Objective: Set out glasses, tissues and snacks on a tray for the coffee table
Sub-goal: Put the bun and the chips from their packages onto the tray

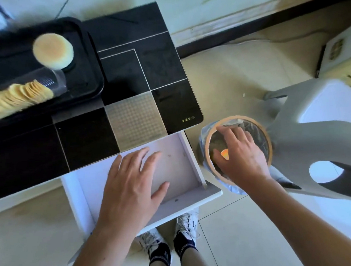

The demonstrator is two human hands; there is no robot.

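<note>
R hand (240, 154) hangs over the bin (266, 136) at near right, fingers spread and loose, small orange scrap (225, 154) under the thumb; can't tell if it's pinched or just lying below. L hand (132, 180) is flat and relaxed over the open white drawer (186, 157), holding nothing. Tray (88, 55) sits far left on the black table (159, 69), w/ a tube of crackers (15, 97) lying left-right and a round cake (53, 50) behind it. L hand is nearer the tray, prob. best for the next reach.
</note>
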